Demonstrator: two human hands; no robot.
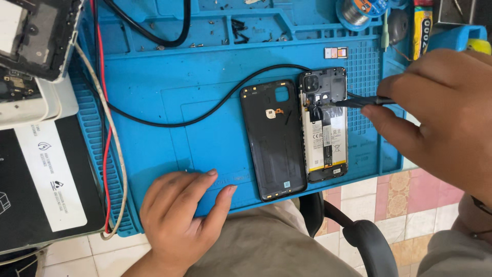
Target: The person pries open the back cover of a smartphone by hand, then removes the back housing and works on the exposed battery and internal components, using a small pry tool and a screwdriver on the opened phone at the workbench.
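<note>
An opened phone [324, 125] lies on the blue work mat [169, 102], its battery and black inner frame exposed. Its removed black back cover [274, 138] lies inside-up just left of it. My right hand [438, 107] grips black tweezers [359, 101], whose tip touches the phone's upper part below the camera housing. My left hand [179, 215] rests flat on the mat's front edge, fingers apart, holding nothing, a little left of the back cover.
A black cable [205, 115] curves across the mat. Red and white wires [108, 138] run down its left edge. Another opened device [38, 36] and a black box [46, 184] sit at left. Solder spool [356, 10], small screws [238, 28] and a SIM tray [335, 52] lie at the top.
</note>
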